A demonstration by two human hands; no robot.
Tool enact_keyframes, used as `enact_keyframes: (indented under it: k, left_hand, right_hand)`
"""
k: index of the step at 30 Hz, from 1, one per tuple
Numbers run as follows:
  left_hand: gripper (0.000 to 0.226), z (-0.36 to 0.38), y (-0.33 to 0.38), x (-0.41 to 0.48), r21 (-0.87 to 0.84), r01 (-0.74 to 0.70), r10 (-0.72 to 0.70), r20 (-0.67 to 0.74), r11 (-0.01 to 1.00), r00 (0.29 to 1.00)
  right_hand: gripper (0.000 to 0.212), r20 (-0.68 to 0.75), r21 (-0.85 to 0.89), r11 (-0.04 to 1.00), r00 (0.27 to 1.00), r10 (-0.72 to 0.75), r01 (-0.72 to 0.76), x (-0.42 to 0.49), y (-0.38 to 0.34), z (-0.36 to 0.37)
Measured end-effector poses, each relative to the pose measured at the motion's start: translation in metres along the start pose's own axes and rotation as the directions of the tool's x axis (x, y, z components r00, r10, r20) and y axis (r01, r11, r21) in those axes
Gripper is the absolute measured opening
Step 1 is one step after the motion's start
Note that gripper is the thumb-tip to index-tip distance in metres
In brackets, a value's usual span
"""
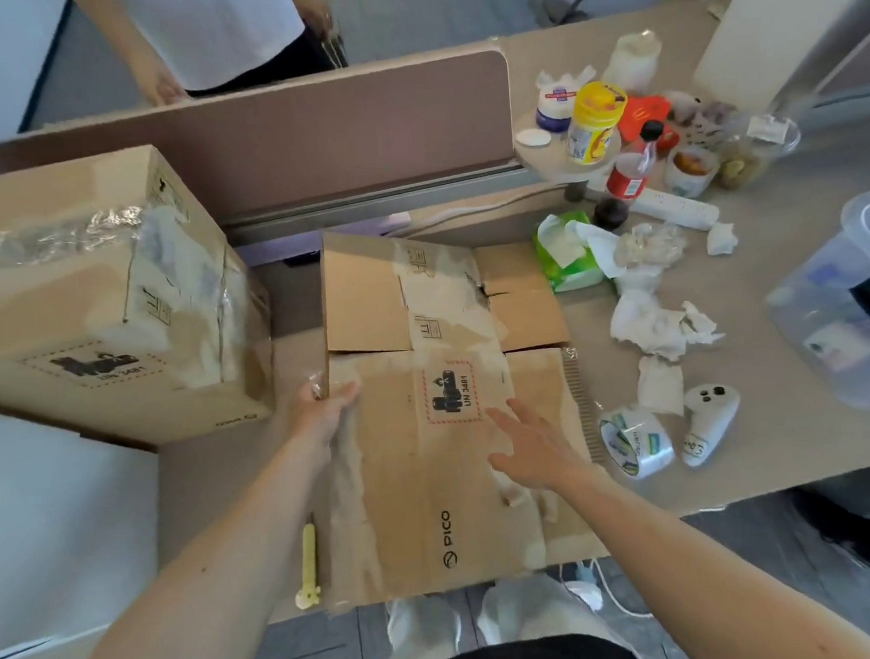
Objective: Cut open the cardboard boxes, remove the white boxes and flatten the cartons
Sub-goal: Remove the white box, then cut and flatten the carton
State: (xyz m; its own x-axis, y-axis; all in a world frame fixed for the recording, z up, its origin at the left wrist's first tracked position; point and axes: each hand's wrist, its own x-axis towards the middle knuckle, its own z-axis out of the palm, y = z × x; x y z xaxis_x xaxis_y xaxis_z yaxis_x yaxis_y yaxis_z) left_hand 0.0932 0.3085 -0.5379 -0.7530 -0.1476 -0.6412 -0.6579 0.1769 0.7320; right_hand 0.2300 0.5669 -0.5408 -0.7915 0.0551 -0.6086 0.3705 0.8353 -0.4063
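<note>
At 9 o'clock, a taped cardboard box (pixel 86 302) waits unopened on the table (pixel 741 472). At 7 o'clock a yellow cutter (pixel 308 569) lies just beside the flattened carton (pixel 448 472), which fills the centre of the view, its near edge overhanging the table. The left hand (pixel 325 411) grips the carton's left edge, fingers (pixel 347 389) curled over the corner. The right hand (pixel 531 443) lies flat on the printed panel, its fingers (pixel 506 417) straight and spread, clamped on nothing. The far flaps at 12 o'clock overlap unevenly. Around 4 o'clock a tape roll (pixel 636 444) and a white controller (pixel 709 420) rest near the carton's right edge, with crumpled tissues (pixel 659 324) at 2 o'clock. No white box can be picked out with certainty. The risks, as judged here: the creased flaps may spring back once the palm lifts; a sideways shove could knock the cutter off the table's near edge or push the tape roll; and the overhanging carton could slide off if the left grip slackens
</note>
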Motion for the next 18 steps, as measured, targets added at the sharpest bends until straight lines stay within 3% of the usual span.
enact_keyframes:
  k: [2,7,11,16,18]
  left_hand:
    - [0.074,-0.001,-0.008,0.010,0.104,-0.007,0.013,-0.054,0.995,0.998]
    - [0.052,-0.001,-0.016,0.022,0.363,-0.019,0.049,-0.073,0.932,0.996]
    - [0.049,0.001,-0.016,0.024,0.464,0.035,0.020,-0.113,0.885,0.993]
    - [0.031,-0.006,-0.017,0.026,0.594,0.101,-0.005,-0.160,0.798,0.987]
    - [0.034,-0.008,-0.019,0.029,0.610,0.125,-0.021,-0.175,0.783,0.984]
  right_hand:
    - [0.074,0.025,-0.010,1.000,0.999,0.026,-0.026,0.003,0.008,0.004]
    - [0.073,0.070,-0.036,0.999,0.997,0.043,-0.041,0.012,0.023,0.002]
    - [0.064,0.082,-0.095,0.995,0.997,-0.001,0.009,0.033,0.024,-0.004]
    - [0.069,0.049,-0.172,0.985,0.999,-0.012,0.021,0.060,0.027,-0.017]
    - [0.068,0.027,-0.249,0.965,0.997,-0.076,0.081,0.073,0.034,-0.019]
